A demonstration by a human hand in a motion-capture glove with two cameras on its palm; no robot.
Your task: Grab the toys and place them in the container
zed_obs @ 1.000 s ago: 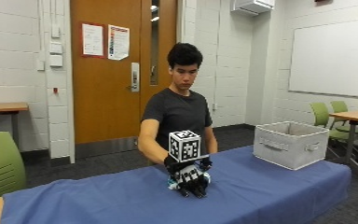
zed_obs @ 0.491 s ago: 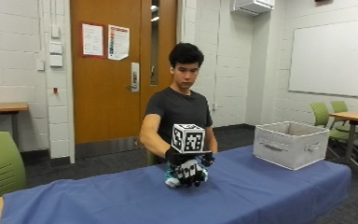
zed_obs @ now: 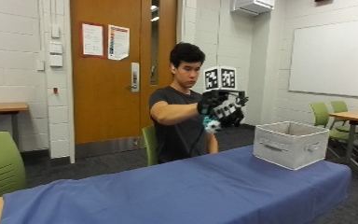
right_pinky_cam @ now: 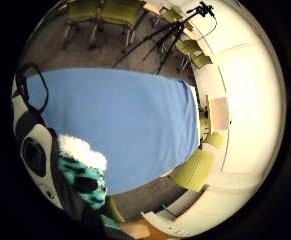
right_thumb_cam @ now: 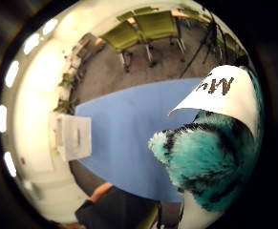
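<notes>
My gloved right hand [zed_obs: 223, 109] is raised at chest height above the blue-covered table [zed_obs: 185, 191], left of the container. Its fingers curl round a teal and black furry toy [zed_obs: 212, 124], which peeks out below the glove. The same toy [right_thumb_cam: 210, 162] fills much of the thumb side palm view, with a white paper tag [right_thumb_cam: 222, 95] on it. In the little finger side palm view the toy [right_pinky_cam: 82, 175] shows teal, black and white fur beside the glove's strap. The container [zed_obs: 291, 143] is a pale fabric box standing on the table's right end; the box [right_thumb_cam: 73, 137] sits open-topped.
Green chairs [zed_obs: 0, 163] stand at the table's left and behind the person [zed_obs: 148, 144]. A second table with green chairs [zed_obs: 328, 116] is at the far right. A tripod [right_pinky_cam: 160, 40] stands on the floor past the table's far side.
The hand has lifted from the tabletop up to chest height and moved right toward the container, carrying the furry toy with it.
</notes>
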